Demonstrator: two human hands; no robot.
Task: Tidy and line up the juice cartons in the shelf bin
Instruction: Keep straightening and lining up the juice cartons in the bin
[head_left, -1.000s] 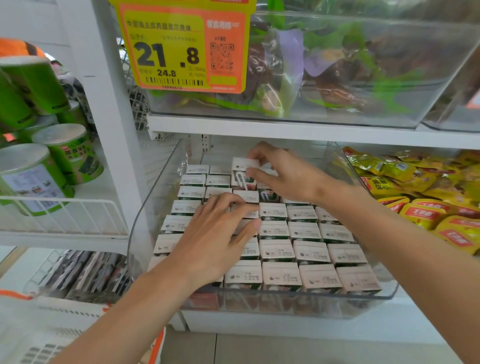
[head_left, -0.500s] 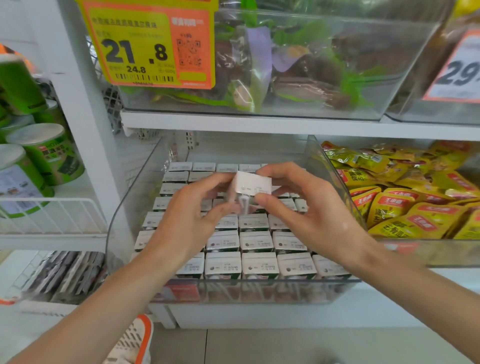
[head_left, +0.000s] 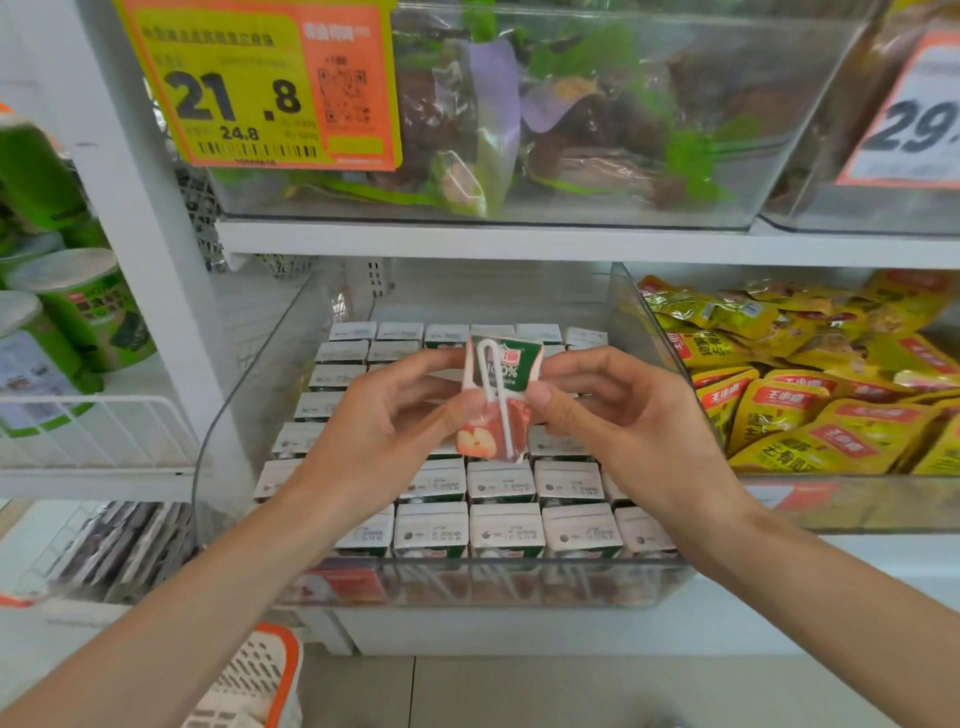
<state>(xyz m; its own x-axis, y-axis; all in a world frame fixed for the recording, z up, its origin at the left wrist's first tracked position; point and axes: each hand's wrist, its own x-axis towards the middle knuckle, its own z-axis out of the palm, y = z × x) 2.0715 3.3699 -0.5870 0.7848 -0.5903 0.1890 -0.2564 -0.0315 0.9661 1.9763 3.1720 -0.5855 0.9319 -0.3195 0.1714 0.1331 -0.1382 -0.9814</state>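
On the white shop shelving (head_left: 519, 241), your left hand (head_left: 384, 431) and right hand (head_left: 623, 431) together pinch one small green-and-red apple juice carton (head_left: 506, 364) — held upright above the rows of white-topped cartons (head_left: 506, 530) in the clear plastic bin (head_left: 223, 467) — with yellow snack packets (head_left: 810, 410) to the right.

The held carton (head_left: 511, 364) at mid-frame is dark green on top with white lettering. Its lower part is red with a pale cut apple, and a white straw (head_left: 488, 384) runs down its face. The binned cartons (head_left: 506, 530) below show white tops with small dark print and green edges. Upper left, the price tag (head_left: 260, 88) is yellow-green and orange with black numerals. At right, the pouches (head_left: 810, 415) are yellow with red labels. At left, the canisters (head_left: 93, 312) are green.
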